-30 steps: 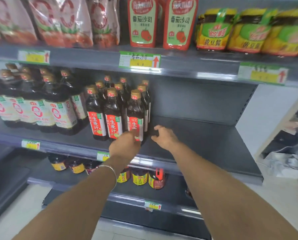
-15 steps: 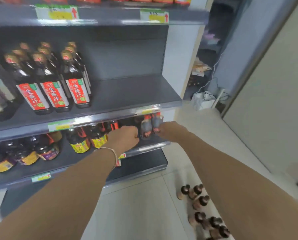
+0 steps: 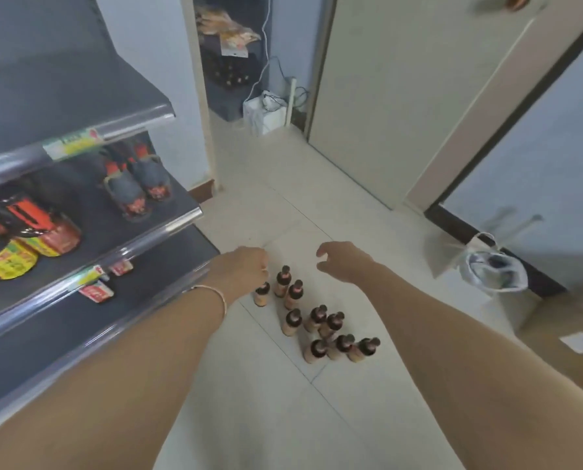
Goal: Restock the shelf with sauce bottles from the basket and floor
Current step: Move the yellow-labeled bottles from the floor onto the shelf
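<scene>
Several small sauce bottles [image 3: 317, 320] with dark caps stand clustered on the pale tiled floor, right of the shelf. My left hand [image 3: 242, 269] hovers just above the nearest-left bottle [image 3: 262, 293], fingers curled, holding nothing. My right hand [image 3: 342, 261] is stretched out above the far side of the cluster, fingers apart and empty. The grey shelf [image 3: 167, 218] stands at the left, its upper board bare at this end.
Two dark bottles [image 3: 137, 184] and red-capped jars [image 3: 45, 228] sit on the middle shelf. A white bag [image 3: 493, 269] lies on the floor at right by a dark door threshold. A white box with cables [image 3: 266, 113] stands in the far doorway.
My view has swung from the shelf down and right to the floor. Both hands have left the shelf bottles and dropped toward the bottles on the floor.
</scene>
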`<state>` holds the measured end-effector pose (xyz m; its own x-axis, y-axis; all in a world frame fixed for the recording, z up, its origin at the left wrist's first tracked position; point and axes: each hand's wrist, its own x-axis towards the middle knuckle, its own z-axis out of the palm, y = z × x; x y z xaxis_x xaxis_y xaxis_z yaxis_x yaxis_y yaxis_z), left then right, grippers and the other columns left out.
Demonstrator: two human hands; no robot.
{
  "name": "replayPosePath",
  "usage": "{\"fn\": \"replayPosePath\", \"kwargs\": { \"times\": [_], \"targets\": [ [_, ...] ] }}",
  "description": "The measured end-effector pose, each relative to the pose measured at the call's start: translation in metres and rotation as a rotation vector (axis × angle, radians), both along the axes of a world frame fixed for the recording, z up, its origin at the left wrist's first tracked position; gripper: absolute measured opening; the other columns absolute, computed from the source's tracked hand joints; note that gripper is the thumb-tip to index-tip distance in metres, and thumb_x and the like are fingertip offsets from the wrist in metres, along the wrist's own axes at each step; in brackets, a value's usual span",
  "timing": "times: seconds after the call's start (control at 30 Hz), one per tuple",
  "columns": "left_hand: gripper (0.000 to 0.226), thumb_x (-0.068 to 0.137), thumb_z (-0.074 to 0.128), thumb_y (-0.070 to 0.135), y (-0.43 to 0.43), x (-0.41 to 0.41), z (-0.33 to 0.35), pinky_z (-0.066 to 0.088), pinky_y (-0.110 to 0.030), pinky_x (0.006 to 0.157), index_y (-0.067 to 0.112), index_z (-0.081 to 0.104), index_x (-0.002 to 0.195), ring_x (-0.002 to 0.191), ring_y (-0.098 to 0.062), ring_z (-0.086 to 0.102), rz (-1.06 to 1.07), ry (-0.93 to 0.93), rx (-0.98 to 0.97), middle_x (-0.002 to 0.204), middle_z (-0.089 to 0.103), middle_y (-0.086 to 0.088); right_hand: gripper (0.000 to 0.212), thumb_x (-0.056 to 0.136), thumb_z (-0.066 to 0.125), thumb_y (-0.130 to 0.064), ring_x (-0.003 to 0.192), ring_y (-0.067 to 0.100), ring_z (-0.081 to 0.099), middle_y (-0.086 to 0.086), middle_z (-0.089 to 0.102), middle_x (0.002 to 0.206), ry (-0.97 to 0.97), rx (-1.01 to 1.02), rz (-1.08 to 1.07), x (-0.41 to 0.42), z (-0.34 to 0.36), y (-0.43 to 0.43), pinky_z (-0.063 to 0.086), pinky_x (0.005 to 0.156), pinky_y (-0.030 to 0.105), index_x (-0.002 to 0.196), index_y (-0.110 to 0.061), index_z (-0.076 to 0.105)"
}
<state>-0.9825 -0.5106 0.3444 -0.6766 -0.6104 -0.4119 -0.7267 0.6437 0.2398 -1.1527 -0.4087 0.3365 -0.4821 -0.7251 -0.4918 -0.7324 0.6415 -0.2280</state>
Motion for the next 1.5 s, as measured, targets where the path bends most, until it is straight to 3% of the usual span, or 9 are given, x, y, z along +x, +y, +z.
{"fn": "replayPosePath", "kwargs": {
  "times": [0.37,0.53,0.7,0.8,0.93,1.2,1.33,1.43,1.5],
  "targets": [
    [0.027,0.094,0.042,0.027,0.044,-0.081,-0.111,0.042,-0.036,0.090,0.019,0.057,0.114,0.109,-0.027,0.055,-0.160,-0.137,0.134,0.119,0.057,-0.005,0.036,0.092,0.048,-0.025,0.113,0.023,0.056,0.003,0.057,0.126,-0.179,0.091,-0.248,-0.053,-0.118,0.075,0.047,0.095,0.038,0.128,-0.025,0.052],
    [0.026,0.095,0.041,0.028,0.041,-0.113,-0.207,0.042,-0.035,0.088,0.019,0.054,0.115,0.107,-0.026,0.057,-0.247,-0.176,0.202,0.119,0.058,-0.004,0.037,0.090,0.043,-0.010,0.107,0.034,0.060,0.014,0.060,0.117,-0.261,0.136,-0.401,-0.060,-0.215,0.085,0.051,0.094,0.043,0.126,-0.010,0.053],
    [0.031,0.094,0.041,0.028,0.035,-0.127,-0.315,0.040,-0.036,0.079,0.018,0.047,0.123,0.110,-0.031,0.054,-0.339,-0.205,0.164,0.122,0.055,-0.008,0.028,0.092,0.046,-0.019,0.111,0.033,0.055,0.013,0.056,0.112,-0.352,0.062,-0.586,-0.046,-0.328,0.095,0.048,0.094,0.042,0.119,-0.015,0.050],
    [0.038,0.091,0.048,0.029,0.038,-0.136,-0.372,0.042,-0.041,0.082,0.018,0.043,0.127,0.114,-0.034,0.050,-0.270,-0.197,0.150,0.124,0.049,-0.011,0.052,0.091,0.053,-0.018,0.120,0.034,0.050,0.014,0.052,0.129,-0.350,0.054,-0.655,-0.032,-0.389,0.108,0.044,0.095,0.040,0.139,-0.010,0.037],
    [0.045,0.087,0.057,0.026,0.043,-0.148,-0.447,0.044,-0.047,0.089,0.017,0.043,0.129,0.119,-0.036,0.045,-0.195,-0.094,0.110,0.130,0.043,-0.013,0.075,0.087,0.062,-0.020,0.116,0.033,0.052,0.016,0.049,0.131,-0.361,0.026,-0.754,-0.022,-0.470,0.122,0.045,0.086,0.037,0.148,-0.015,0.019],
    [0.045,0.085,0.059,0.011,0.026,-0.157,-0.543,0.048,-0.045,0.088,0.015,0.046,0.128,0.113,-0.032,0.052,-0.036,0.202,0.101,0.129,0.045,-0.013,0.092,0.077,0.076,-0.018,0.135,0.022,0.038,0.000,0.028,0.153,-0.459,-0.299,-0.892,-0.018,-0.582,0.118,0.033,0.094,0.023,0.149,-0.026,0.020],
    [0.042,0.087,0.059,0.011,0.022,-0.160,-0.563,0.047,-0.040,0.091,0.013,0.047,0.127,0.111,-0.030,0.055,0.007,0.348,0.119,0.125,0.055,-0.011,0.090,0.072,0.079,-0.017,0.132,0.024,0.040,0.003,0.040,0.146,-0.506,-0.412,-0.927,-0.022,-0.606,0.109,0.032,0.099,0.026,0.145,-0.028,0.027],
    [0.052,0.080,0.068,0.007,0.023,-0.162,-0.574,0.044,-0.025,0.092,0.012,0.046,0.126,0.103,-0.021,0.056,0.222,0.472,0.288,0.115,0.059,-0.006,0.085,0.071,0.080,-0.014,0.125,0.024,0.047,0.005,0.048,0.138,-0.505,-0.441,-0.967,-0.025,-0.614,0.104,0.038,0.100,0.029,0.141,-0.027,0.033],
    [0.045,0.077,0.072,0.009,0.024,-0.164,-0.582,0.045,-0.027,0.094,0.007,0.053,0.119,0.103,-0.025,0.057,0.358,0.484,0.372,0.111,0.061,-0.009,0.078,0.070,0.080,-0.011,0.119,0.023,0.052,0.006,0.053,0.131,-0.501,-0.466,-0.980,-0.026,-0.617,0.103,0.041,0.094,0.026,0.135,-0.024,0.041]
  ]
}}
